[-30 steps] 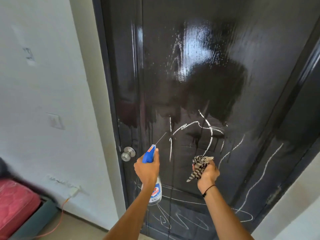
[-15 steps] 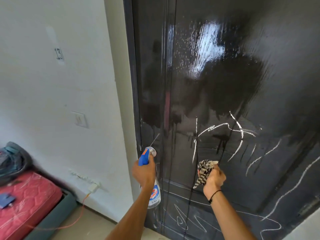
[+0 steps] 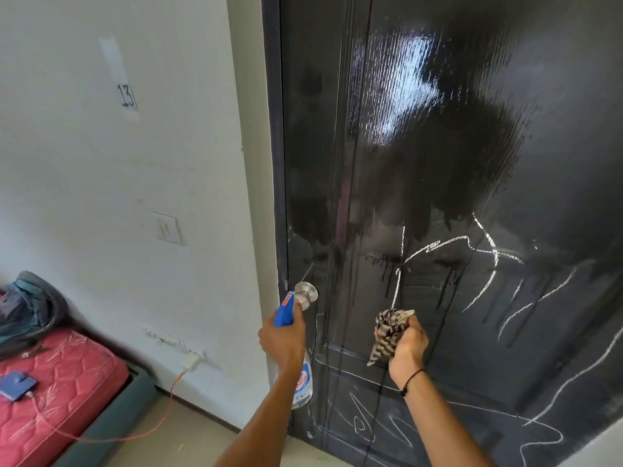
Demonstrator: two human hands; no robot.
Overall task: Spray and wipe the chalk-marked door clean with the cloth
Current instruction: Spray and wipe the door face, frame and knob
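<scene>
A tall black door (image 3: 438, 163) fills the right of the view. Its upper part is wet and glossy, with drips running down. White chalk lines (image 3: 485, 254) cross its middle and lower panels. My left hand (image 3: 281, 338) grips a spray bottle (image 3: 301, 382) with a blue trigger head, held upright just below the round metal doorknob (image 3: 306, 293). My right hand (image 3: 406, 345) clutches a bunched striped cloth (image 3: 387, 332) close to the door, beneath the chalk scribble.
A white wall (image 3: 101, 197) with a light switch (image 3: 166, 228) and a label reading 13 stands left of the door frame. A pink mattress (image 3: 50, 382) with a bag and a blue item lies at the lower left. An orange cable (image 3: 161, 419) trails over the floor.
The view has swung left, so the door sits further right and more wall and mattress show. Both hands stay at about the same height, still holding bottle and cloth.
</scene>
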